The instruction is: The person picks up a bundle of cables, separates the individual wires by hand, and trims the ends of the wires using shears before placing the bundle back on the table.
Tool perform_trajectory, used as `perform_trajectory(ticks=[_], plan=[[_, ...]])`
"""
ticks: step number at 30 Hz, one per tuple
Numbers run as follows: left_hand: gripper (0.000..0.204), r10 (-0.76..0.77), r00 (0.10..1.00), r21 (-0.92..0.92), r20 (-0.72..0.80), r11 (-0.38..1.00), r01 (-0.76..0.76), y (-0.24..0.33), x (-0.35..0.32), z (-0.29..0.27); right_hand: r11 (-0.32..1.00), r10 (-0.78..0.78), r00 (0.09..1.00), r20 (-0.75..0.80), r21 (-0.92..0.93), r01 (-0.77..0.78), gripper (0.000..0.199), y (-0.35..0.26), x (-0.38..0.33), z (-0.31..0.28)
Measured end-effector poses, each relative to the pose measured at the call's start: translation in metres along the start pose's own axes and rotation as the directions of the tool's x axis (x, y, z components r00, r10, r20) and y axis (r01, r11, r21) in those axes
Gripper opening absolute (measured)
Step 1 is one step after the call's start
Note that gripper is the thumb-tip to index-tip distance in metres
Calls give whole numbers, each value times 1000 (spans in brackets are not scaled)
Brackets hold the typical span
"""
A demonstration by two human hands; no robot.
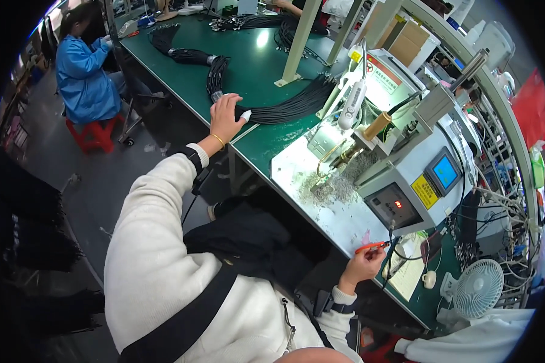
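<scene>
A long bundle of black cables (287, 114) curves along the near edge of the green table. My left hand (225, 117) lies over this bundle, fingers and thumb apart; a white cover sits on the thumb tip. Whether the fingertips press on any cable is hidden. At the front right corner of the white work plate, my right hand (364, 266) is closed around a small orange-handled tool (370, 247). Its working end is too small to tell. Beyond that hand stands a grey machine (399, 199) with a blue screen and a red digit display.
Metal scraps (339, 184) are scattered on the white plate (290, 166) under the machine head. A notepad (406, 275) and a white fan (478, 288) stand at the right. A beige post (299, 45) rises from the table. At left, a person in blue (86, 78) sits on a red stool (91, 134).
</scene>
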State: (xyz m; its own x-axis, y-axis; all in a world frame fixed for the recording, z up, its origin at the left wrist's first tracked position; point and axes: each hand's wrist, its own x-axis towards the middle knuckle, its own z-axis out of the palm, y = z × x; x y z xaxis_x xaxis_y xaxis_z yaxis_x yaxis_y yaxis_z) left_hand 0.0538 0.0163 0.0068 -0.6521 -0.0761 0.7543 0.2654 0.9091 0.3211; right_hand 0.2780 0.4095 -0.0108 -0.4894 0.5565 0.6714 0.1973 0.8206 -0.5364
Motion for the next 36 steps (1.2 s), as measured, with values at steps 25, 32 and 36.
perform_trajectory(ticks=[25,32,36], plan=[[48,27,991,-80,129,997,-17,-4,4,-11,955,34,998,-46,297,-19,27,9,-12,4],[41,135,987,-25,93,991,-133,-13,3,15,983,-175,972,-157,-89,162,31,19,0,4],[41,138,989,47,52,989,-140,-11,-3,23,964,60,941,-334,265,33,24,-8,-9,-31]])
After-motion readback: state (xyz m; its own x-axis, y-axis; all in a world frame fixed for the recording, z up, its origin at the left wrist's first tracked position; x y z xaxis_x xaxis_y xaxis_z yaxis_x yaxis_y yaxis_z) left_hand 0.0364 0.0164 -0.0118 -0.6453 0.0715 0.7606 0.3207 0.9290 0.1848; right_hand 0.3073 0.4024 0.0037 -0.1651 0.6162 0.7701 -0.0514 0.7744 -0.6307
